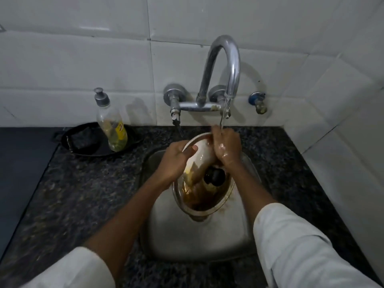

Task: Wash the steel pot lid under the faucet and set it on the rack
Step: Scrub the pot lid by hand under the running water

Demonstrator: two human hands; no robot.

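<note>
We see a wall of large white tiles (83, 59) at the far side, meeting a second tiled wall (342, 121) on the right to form a corner. Below them lies a dark speckled stone table (72, 194), with a plain dark surface (18, 173) at its left edge. At far left on the table a black tray (83, 142) carries a clear soap bottle (112, 125). The light is dim, with soft glare on the tiles.

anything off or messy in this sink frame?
Mostly the steel lid: brown greasy residue coats its lower half and smears the sink by the drain. Left hand grips its rim; right hand rubs it under the faucet. Nothing looks damaged.
</note>
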